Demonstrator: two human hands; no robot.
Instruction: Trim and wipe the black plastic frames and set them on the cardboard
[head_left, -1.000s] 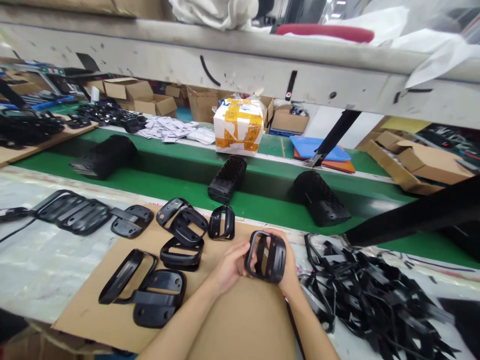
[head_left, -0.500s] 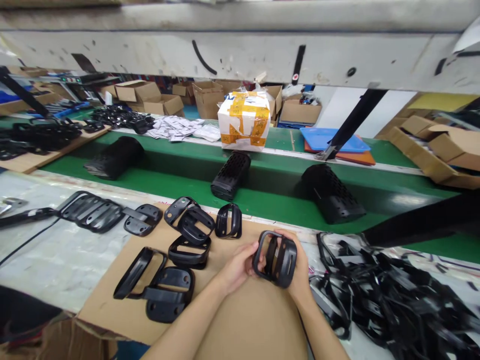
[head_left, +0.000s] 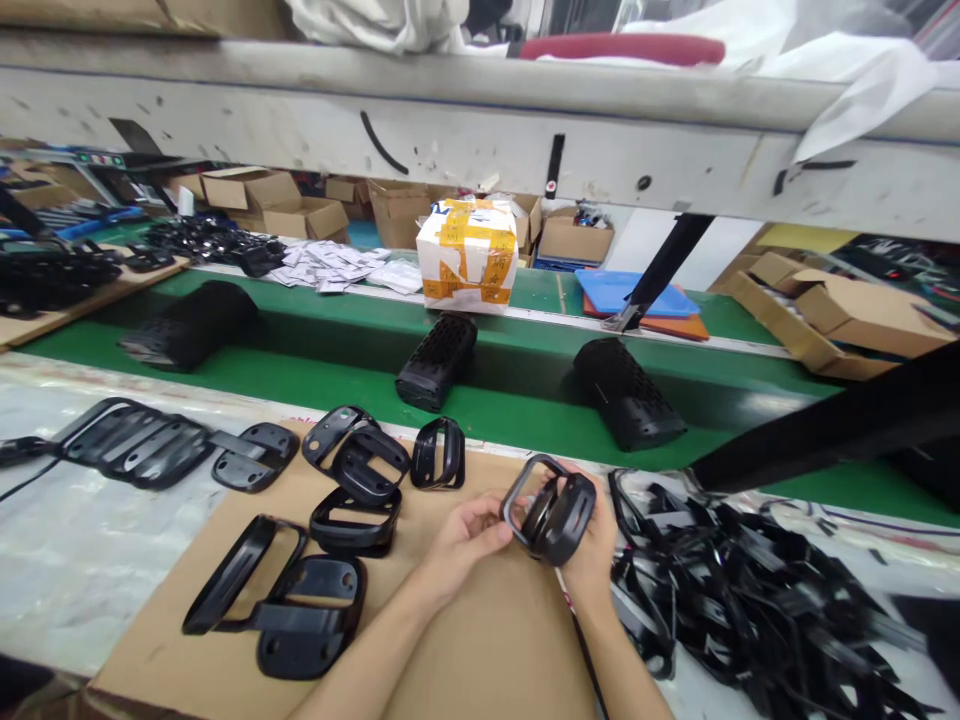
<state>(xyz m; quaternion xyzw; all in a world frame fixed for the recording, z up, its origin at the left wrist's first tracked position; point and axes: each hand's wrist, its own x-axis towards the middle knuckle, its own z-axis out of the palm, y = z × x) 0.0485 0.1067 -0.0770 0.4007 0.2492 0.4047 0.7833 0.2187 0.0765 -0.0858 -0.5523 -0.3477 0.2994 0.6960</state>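
The left fingers pinch the rim of a black moulded plastic bracket, held just above a cardboard sheet, while the right hand closes around its far side. It looks light and stiff, best taken by the frame's edges. Similar brackets lie on the cardboard; a tangled heap of black plastic parts lies rightward.

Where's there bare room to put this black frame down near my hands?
Bare brown cardboard lies below the black frame and your left hand, beside the lower black brackets. Mottled table top shows left of the cardboard. It's crowded right of your right hand, where black straps are heaped.
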